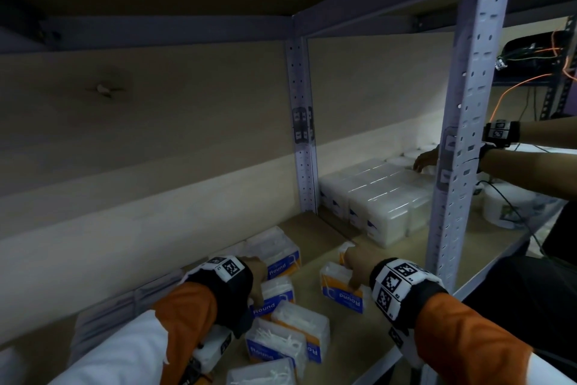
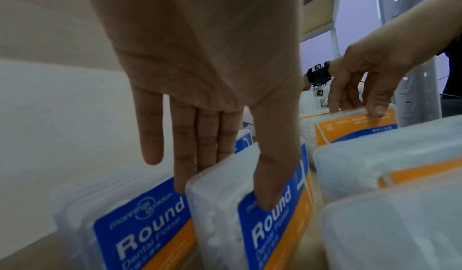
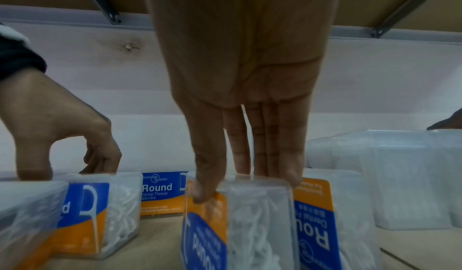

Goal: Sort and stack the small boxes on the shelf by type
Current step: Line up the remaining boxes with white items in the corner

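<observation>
Several clear dental flosser boxes with blue and orange "Round" labels stand and lie on the wooden shelf board point(image 1: 396, 263). My left hand point(image 1: 257, 281) point(image 2: 225, 185) pinches one upright flosser box point(image 1: 276, 294) point(image 2: 250, 225) by its top, thumb on the label face and fingers behind it. My right hand point(image 1: 354, 269) point(image 3: 245, 183) grips another flosser box point(image 1: 342, 289) point(image 3: 250, 225) from above, its label upside down. More flosser boxes point(image 1: 284, 344) lie near the front edge, and one point(image 1: 278, 252) stands at the back.
Plain white-clear boxes point(image 1: 374, 197) are stacked in the right bay, where another person's hand point(image 1: 426, 159) rests on them. A perforated metal upright point(image 1: 465, 134) stands at the front right, another point(image 1: 301, 134) at the back. Flat clear boxes point(image 1: 125, 303) lean along the left wall.
</observation>
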Motion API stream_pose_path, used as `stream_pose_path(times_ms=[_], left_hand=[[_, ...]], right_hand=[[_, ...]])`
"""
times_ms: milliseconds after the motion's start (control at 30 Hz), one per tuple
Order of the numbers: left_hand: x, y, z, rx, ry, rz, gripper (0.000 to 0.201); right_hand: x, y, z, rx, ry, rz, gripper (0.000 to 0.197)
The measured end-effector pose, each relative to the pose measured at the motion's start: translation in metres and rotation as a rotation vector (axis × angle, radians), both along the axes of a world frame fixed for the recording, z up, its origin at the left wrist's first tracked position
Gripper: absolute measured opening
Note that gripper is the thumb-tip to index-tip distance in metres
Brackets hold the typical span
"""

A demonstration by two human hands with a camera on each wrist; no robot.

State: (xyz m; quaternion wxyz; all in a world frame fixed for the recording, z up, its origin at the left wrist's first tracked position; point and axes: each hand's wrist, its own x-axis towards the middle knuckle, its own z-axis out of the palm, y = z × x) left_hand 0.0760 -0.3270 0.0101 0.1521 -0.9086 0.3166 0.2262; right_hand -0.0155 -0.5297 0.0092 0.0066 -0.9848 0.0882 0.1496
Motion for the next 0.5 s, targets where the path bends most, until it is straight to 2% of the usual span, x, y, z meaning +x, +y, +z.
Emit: stream_pose_path(times_ms=[200, 400, 500], left_hand=[[0.0, 0.0, 0.0, -0.029, 0.001, 0.007, 0.045], [-0.006, -0.002, 0.004, -0.047, 0.006, 0.008, 0.041], [-0.012, -0.005, 0.009, -0.023, -0.006, 0.023, 0.025]], right_hand=[[0.003, -0.001, -0.001, -0.014, 0.02, -0.019, 0.063], [0.01, -0.002, -0.003, 0.006, 0.019, 0.008, 0.048], [0.017, 0.007, 0.004, -0.014, 0.041, 0.049, 0.048]])
